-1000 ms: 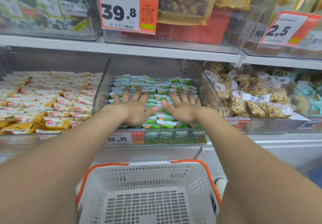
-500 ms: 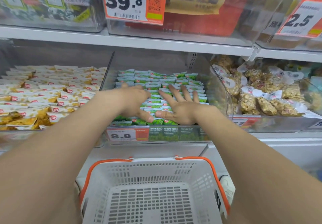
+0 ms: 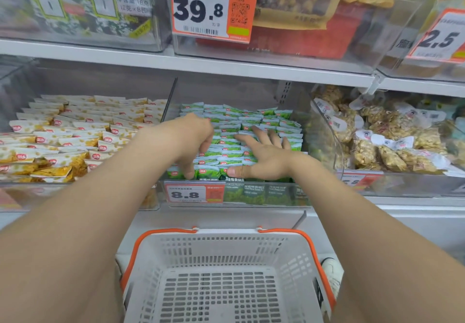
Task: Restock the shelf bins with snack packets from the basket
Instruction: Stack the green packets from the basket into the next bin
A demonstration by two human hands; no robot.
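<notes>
Green snack packets (image 3: 251,121) lie in tidy rows in the middle clear bin (image 3: 299,192) on the lower shelf. My left hand (image 3: 195,136) is bent down over the left rows, with its fingers curled into them and its thumb against the front row, pinching a bunch of packets. My right hand (image 3: 264,158) lies flat on the packets beside it, fingers spread and thumb pointing left. The white basket (image 3: 226,236) with orange handles sits below the shelf, and nothing shows inside it.
A bin of white-and-yellow packets (image 3: 75,136) stands to the left, and a bin of bagged brown snacks (image 3: 382,144) to the right. The shelf above (image 3: 201,64) overhangs the bins and carries larger bags and price tags. A shoe (image 3: 332,272) shows beside the basket.
My left hand has gone from flat on the packets to curled down into the left rows. My right hand has stayed flat, its thumb stretched left. The view has moved closer to the shelf.
</notes>
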